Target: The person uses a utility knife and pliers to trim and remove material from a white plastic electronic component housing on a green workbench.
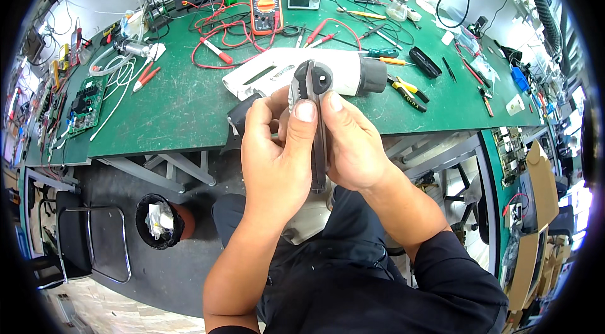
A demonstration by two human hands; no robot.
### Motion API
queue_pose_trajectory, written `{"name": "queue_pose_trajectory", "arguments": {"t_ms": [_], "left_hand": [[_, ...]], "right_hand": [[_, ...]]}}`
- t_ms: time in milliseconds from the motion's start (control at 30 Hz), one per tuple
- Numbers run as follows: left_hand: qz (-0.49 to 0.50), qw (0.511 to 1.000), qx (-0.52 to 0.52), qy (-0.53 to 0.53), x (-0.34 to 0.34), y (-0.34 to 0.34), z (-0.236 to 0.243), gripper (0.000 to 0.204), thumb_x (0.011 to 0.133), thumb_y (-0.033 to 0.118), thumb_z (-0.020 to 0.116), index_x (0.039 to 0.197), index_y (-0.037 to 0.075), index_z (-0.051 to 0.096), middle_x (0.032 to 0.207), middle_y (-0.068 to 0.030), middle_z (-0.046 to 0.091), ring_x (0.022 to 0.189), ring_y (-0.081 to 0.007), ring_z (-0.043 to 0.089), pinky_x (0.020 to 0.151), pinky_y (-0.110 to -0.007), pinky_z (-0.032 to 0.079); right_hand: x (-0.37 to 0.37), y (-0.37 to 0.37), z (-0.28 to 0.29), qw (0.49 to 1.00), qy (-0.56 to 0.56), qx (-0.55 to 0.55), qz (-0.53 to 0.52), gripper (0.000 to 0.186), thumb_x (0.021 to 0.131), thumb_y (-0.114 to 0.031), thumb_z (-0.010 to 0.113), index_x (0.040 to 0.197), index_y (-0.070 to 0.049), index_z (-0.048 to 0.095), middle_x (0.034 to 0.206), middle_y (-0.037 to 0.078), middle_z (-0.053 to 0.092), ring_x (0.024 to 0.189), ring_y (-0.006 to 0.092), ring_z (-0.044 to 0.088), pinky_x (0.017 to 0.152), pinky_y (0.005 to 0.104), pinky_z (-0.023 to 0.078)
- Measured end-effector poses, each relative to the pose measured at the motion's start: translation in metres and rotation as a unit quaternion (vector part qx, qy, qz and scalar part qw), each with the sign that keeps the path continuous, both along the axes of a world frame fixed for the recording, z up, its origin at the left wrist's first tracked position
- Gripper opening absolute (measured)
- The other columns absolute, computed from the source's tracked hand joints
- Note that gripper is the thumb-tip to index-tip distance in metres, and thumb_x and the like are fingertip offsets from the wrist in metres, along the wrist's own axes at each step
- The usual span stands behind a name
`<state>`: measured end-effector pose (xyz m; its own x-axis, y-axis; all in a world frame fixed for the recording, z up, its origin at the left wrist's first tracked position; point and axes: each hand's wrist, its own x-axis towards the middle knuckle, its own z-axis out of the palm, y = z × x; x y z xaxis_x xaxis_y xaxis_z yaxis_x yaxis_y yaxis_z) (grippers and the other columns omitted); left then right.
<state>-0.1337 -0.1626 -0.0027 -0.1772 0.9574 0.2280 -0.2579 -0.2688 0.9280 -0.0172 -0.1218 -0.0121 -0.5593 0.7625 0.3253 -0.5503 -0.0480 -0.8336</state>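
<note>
In front of my chest, above the bench's near edge, both hands hold a long dark grey plastic part (pixel 319 138), upright. A seam runs down its length, and its rounded top has a small hole with a light spot in it. My left hand (pixel 275 152) grips the left side, thumb pressed near the top and fingers curled behind. My right hand (pixel 355 146) closes on the right side with its thumb along the edge. Just behind lies a white housing (pixel 277 68) with a slot and a dark grey round end (pixel 373 75). Whether the held part joins it, I cannot tell.
The green bench (pixel 157 107) carries an orange multimeter (pixel 266 5) with red leads, yellow-and-black pliers (pixel 408 93), a black case (pixel 425 62), red-handled pliers (pixel 146 77) and a circuit board (pixel 87 104). A bin (pixel 165 220) stands on the floor at left, near a chair (pixel 75 233).
</note>
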Motion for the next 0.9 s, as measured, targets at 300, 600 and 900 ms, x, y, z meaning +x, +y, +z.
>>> {"name": "queue_pose_trajectory", "arguments": {"t_ms": [300, 600, 900], "left_hand": [[-0.044, 0.998, -0.002, -0.045, -0.002, -0.003, -0.003, 0.045, 0.100, 0.024, 0.061, 0.132, -0.004, 0.047, 0.119, -0.0086, 0.060, 0.107, -0.0125, 0.057, 0.092, -0.028, 0.046], [-0.048, 0.998, 0.004, -0.041, -0.004, -0.004, -0.013, 0.044, 0.100, 0.019, 0.061, 0.134, -0.003, 0.045, 0.120, -0.0079, 0.059, 0.107, -0.0116, 0.057, 0.092, -0.027, 0.047], [-0.081, 0.995, 0.003, -0.057, -0.003, 0.001, -0.015, 0.052, 0.100, 0.019, 0.061, 0.141, -0.003, 0.039, 0.123, -0.0065, 0.058, 0.111, -0.0119, 0.056, 0.097, -0.028, 0.045]], "right_hand": [[-0.002, -0.004, -0.006, 0.999, 0.012, -0.026, -0.017, 0.044, 0.108, -0.041, 0.038, 0.118, -0.002, 0.055, 0.105, 0.005, 0.061, 0.096, 0.0120, 0.058, 0.086, 0.0278, 0.048], [-0.006, -0.007, -0.011, 0.999, 0.013, -0.030, -0.030, 0.044, 0.108, -0.041, 0.037, 0.115, -0.001, 0.055, 0.102, 0.007, 0.062, 0.093, 0.0133, 0.060, 0.084, 0.0284, 0.049], [-0.006, -0.007, -0.002, 0.997, 0.022, -0.058, -0.053, 0.049, 0.108, -0.041, 0.036, 0.121, 0.001, 0.055, 0.099, 0.008, 0.064, 0.090, 0.0140, 0.061, 0.081, 0.0283, 0.051]]}}
